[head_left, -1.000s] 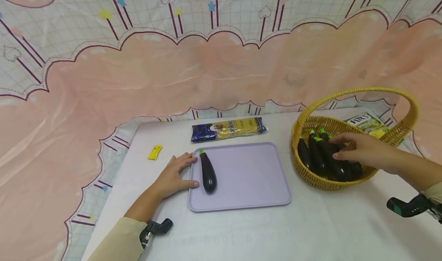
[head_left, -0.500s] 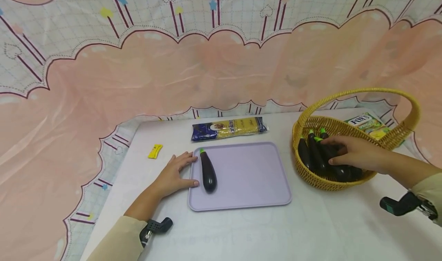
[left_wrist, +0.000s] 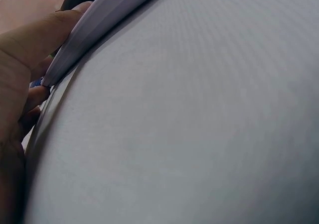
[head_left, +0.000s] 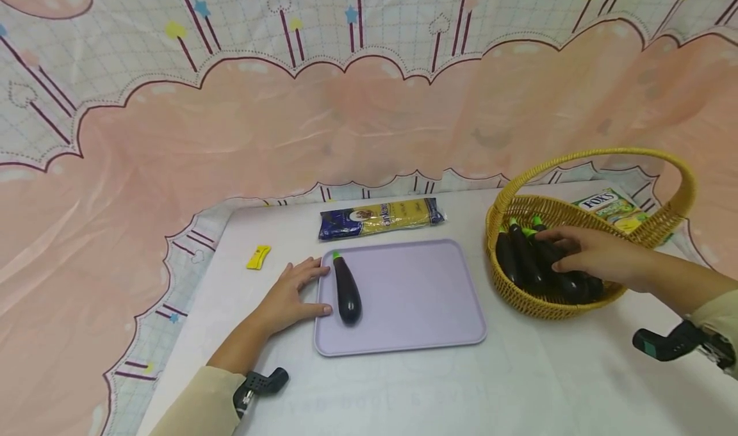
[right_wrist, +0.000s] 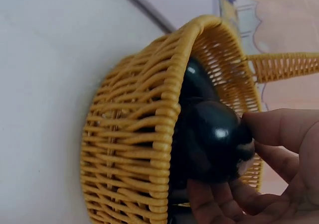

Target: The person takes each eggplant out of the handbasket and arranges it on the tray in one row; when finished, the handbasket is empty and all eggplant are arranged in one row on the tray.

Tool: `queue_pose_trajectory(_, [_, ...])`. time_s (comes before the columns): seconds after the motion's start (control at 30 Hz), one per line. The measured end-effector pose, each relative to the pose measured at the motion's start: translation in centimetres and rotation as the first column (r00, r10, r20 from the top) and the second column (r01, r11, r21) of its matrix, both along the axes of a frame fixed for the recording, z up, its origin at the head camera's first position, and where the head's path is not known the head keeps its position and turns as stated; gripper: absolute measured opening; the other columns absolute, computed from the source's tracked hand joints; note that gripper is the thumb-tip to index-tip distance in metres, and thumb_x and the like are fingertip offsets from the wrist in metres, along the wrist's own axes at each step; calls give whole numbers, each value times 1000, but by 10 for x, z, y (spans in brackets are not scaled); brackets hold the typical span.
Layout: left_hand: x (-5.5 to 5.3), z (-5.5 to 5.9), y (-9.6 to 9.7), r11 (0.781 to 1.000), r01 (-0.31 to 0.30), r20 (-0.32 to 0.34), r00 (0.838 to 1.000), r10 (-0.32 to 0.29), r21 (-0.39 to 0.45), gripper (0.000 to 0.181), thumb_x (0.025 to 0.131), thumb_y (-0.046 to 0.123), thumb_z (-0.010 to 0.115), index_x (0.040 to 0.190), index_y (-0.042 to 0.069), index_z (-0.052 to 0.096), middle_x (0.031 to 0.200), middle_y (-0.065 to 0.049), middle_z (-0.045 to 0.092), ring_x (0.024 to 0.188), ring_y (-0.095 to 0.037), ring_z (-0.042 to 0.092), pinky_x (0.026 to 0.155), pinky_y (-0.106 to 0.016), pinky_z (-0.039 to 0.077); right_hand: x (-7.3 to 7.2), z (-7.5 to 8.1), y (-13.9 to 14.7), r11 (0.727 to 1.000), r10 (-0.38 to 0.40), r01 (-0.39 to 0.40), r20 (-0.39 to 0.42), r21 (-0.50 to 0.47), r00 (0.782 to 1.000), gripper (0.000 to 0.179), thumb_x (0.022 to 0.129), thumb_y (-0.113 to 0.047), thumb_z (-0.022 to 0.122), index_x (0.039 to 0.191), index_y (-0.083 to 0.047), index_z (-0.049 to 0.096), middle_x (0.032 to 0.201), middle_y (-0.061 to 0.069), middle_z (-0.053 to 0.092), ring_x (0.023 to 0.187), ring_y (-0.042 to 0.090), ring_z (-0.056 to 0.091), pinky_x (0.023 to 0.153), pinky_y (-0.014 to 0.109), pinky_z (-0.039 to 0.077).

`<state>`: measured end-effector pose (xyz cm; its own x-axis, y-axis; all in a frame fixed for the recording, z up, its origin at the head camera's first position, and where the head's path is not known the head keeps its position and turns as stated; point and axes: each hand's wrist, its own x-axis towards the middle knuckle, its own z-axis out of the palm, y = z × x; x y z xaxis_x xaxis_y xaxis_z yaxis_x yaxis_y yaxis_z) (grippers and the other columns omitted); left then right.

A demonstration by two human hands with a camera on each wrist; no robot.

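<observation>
My right hand (head_left: 599,253) reaches into a yellow wicker basket (head_left: 527,305) at the right. In the right wrist view, its thumb and fingers lie round the rounded end of a dark eggplant (right_wrist: 214,139). Several more eggplants (head_left: 507,257) with green caps lie beside it, partly hidden by the hand. At the left, spread fingers of my left hand (head_left: 288,301) touch the left rim of a pale purple tray (head_left: 415,295). One eggplant (head_left: 348,292) lies lengthwise on the tray close to that rim, its green cap pointing away from me.
A blue and yellow pasta packet (head_left: 380,218) lies behind the tray. Left of it is a small yellow wrapped piece (head_left: 258,257). A green FOX'S packet (head_left: 611,209) sits behind the basket, whose tall handle (head_left: 599,152) arches over its opening.
My right hand has shifted left and in over the eggplants, its fingers now round one of them. The left hand, the tray and the eggplant on it stay in place.
</observation>
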<state>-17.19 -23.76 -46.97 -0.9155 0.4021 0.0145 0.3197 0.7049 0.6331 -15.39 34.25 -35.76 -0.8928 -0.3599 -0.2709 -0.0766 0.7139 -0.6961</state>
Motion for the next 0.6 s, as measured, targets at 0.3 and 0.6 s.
queue_pose_trajectory(0.3, [1,-1,0,1000,0,12,1000,0,-9,83,79,46,94,150,15,63,168,-15,41,161,-39,24,132,-61,0,10,9,1,997,-57,57,6,-46,998,64,104,-19,69,159,-4,41,151,35,45,133,55,51,96,56,61])
queue_pose_trajectory(0.6, [-2,-2,-1,1000,5,-4,1000,-5,-10,82,80,44,94,149,15,63,167,-15,43,161,-40,25,132,-62,1,23,18,3,987,-127,131,51,-90,991,72,104,-26,72,163,-7,35,157,34,36,138,57,45,91,52,64])
